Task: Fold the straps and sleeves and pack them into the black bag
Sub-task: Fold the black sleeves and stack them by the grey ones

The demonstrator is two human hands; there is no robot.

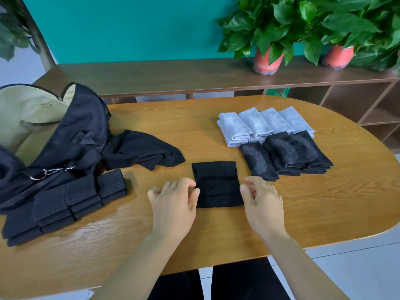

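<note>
Black knit, folded into a neat rectangle, is our landmark: the folded black sleeve [217,185] lies flat on the wooden table [216,234], straight ahead of us. Our left hand [173,204] sits just left of it and our right hand [263,202] just right, so the sleeve lies between the two sets of fingers, bracketed on both side edges.

Both hands are loose, fingers gently curved and a little spread, gripping nothing that we can make out. The left fingertips [195,191] reach the sleeve's left edge and may be touching it, though blur there keeps us from being sure. The right fingertips [243,188] stop just beside the right edge.

We judge that the hands flank the sleeve in order to square its fold or to lift it as one piece.

Right of the sleeve and further back, the patterned black sleeves [287,154] lie in a row, with the grey sleeves [264,124] lined up behind them, sorted by kind, probably so each set can go in together. Left and slightly back lies a crumpled black sleeve [140,148], not yet folded. Further left sit the perforated straps [71,200], stacked against the black bag [71,137], whose mouth gapes open, ready for loading.
</note>
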